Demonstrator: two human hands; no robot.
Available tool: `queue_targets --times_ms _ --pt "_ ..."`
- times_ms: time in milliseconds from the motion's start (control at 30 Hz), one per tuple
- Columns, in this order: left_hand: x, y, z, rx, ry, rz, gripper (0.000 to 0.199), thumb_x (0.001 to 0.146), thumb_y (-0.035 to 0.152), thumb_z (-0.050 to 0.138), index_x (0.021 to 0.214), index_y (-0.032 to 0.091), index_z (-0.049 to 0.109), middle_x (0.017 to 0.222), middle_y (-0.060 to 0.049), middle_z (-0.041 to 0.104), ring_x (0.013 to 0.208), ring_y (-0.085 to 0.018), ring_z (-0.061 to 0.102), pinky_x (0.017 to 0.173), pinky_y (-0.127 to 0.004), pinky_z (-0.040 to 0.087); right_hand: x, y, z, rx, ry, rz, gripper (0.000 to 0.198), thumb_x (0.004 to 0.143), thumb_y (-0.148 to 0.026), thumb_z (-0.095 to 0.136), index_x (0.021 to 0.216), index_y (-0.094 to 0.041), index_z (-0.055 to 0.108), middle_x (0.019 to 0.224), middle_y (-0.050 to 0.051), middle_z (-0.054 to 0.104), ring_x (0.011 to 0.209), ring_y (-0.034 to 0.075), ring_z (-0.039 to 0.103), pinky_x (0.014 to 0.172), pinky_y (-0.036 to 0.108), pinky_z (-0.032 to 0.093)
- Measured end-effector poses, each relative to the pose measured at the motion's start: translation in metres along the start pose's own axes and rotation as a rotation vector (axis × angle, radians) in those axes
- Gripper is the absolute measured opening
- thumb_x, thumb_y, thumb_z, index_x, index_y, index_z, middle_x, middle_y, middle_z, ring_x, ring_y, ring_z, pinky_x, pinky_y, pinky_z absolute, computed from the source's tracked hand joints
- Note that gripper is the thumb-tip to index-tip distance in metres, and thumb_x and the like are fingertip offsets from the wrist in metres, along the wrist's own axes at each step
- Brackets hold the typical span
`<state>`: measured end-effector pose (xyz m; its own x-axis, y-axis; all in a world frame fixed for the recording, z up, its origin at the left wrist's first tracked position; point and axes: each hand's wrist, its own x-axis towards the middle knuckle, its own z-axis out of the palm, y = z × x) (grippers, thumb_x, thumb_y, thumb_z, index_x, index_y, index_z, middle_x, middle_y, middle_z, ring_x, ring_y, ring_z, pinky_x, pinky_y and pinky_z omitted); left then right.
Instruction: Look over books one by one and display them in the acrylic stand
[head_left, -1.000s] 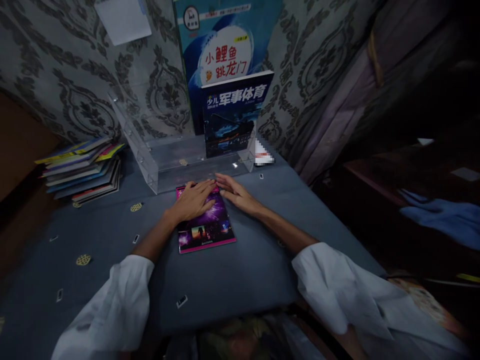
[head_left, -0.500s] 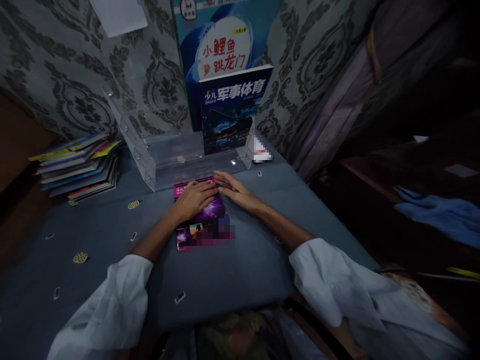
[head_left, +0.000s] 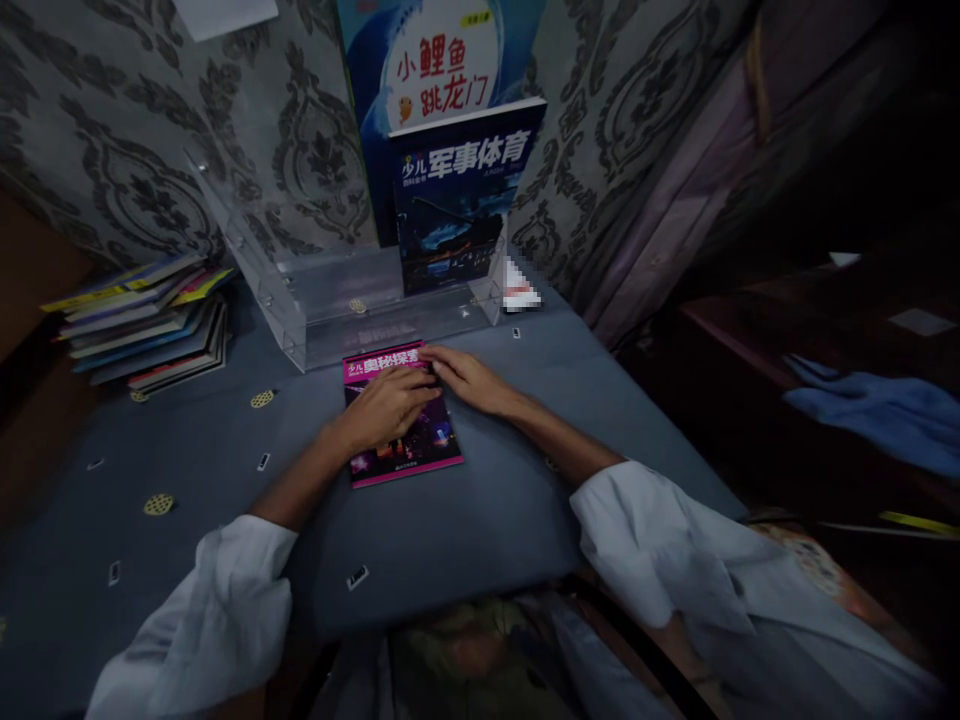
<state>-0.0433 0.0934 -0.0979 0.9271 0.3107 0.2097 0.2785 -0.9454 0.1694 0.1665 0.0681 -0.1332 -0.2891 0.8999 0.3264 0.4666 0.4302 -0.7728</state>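
Note:
A magenta-edged book with a dark space-themed cover lies flat on the table, front up, just before a clear acrylic stand. My left hand rests flat across the middle of its cover, fingers stretched toward the right and covering part of the picture. At the book's upper right corner is my right hand, fingers extended and touching the cover near that edge. The two hands' fingertips almost meet. Inside the clear acrylic stand, a dark blue book with a tank picture leans upright at the right end.
Behind the stand, a large blue picture book leans against the patterned wall. A stack of books sits at the table's left back. The table's cloth is grey-blue. Off its right side lies a blue cloth.
My left hand has slid down the cover, uncovering more of the title. My right fingers have come onto the book's upper right corner. The view has shifted slightly.

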Motion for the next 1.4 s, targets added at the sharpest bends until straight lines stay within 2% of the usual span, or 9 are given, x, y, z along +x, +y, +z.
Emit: queue_targets --times_ms 133,400,700,867,1033,1233,1400 --pt "-0.005 0.013 -0.005 -0.005 -0.050 -0.004 0.035 0.099 0.022 0.045 0.126 0.022 0.068 0.126 -0.009 0.066 0.122 -0.026 0.056 0.106 -0.047 0.045 -0.002 0.000 0.000 -0.032 -0.011 0.001 0.039 0.099 -0.034 0.043 0.134 -0.024 0.060 0.134 0.007 0.066 0.125 0.025 0.060 0.110 0.049 0.046" --pt "-0.016 0.040 -0.016 -0.069 -0.110 0.028 0.037 0.102 0.025 0.040 0.127 0.025 0.068 0.133 -0.010 0.062 0.125 -0.027 0.053 0.108 -0.050 0.042 -0.004 -0.001 0.000 -0.087 -0.038 0.003 0.044 0.096 -0.029 0.047 0.138 -0.023 0.056 0.137 0.008 0.064 0.123 0.026 0.062 0.104 0.048 0.050" --pt "-0.032 0.063 -0.015 -0.075 -0.128 0.083 0.036 0.101 0.024 0.044 0.131 0.027 0.064 0.139 -0.009 0.059 0.130 -0.026 0.051 0.115 -0.051 0.036 -0.006 -0.002 0.000 -0.107 -0.044 0.008 0.050 0.092 -0.035 0.058 0.142 -0.026 0.054 0.146 0.007 0.057 0.136 0.029 0.053 0.113 0.052 0.042" --pt "-0.036 0.064 -0.010 -0.082 -0.091 0.076 0.036 0.102 0.025 0.044 0.132 0.026 0.063 0.140 -0.010 0.059 0.131 -0.026 0.052 0.116 -0.052 0.034 -0.008 -0.002 0.002 -0.120 -0.048 -0.039 0.050 0.092 -0.035 0.060 0.141 -0.025 0.055 0.147 0.009 0.056 0.142 0.030 0.045 0.117 0.053 0.037" --pt "-0.041 0.059 -0.002 -0.161 -0.075 0.055 0.038 0.103 0.031 0.045 0.138 0.026 0.058 0.146 -0.010 0.056 0.137 -0.024 0.049 0.120 -0.051 0.030 -0.009 0.001 0.004 -0.199 -0.054 -0.092 0.050 0.094 -0.036 0.059 0.142 -0.023 0.054 0.145 0.010 0.058 0.142 0.029 0.045 0.117 0.053 0.036" --pt "-0.043 0.055 0.003 -0.165 -0.104 -0.100 0.054 0.105 0.047 0.037 0.151 0.020 0.041 0.157 -0.010 0.043 0.149 -0.020 0.035 0.124 -0.043 0.025 -0.009 0.003 0.004 -0.254 -0.062 -0.130 0.049 0.095 -0.035 0.056 0.142 -0.021 0.053 0.145 0.012 0.058 0.142 0.029 0.045 0.116 0.053 0.038" --pt "-0.045 0.049 0.005 -0.103 -0.104 -0.183 0.058 0.105 0.051 0.035 0.154 0.020 0.034 0.160 -0.012 0.037 0.152 -0.020 0.028 0.126 -0.043 0.018 -0.010 0.003 0.005 -0.267 -0.067 -0.128 0.046 0.097 -0.032 0.051 0.142 -0.021 0.052 0.146 0.012 0.057 0.143 0.028 0.045 0.116 0.054 0.038"
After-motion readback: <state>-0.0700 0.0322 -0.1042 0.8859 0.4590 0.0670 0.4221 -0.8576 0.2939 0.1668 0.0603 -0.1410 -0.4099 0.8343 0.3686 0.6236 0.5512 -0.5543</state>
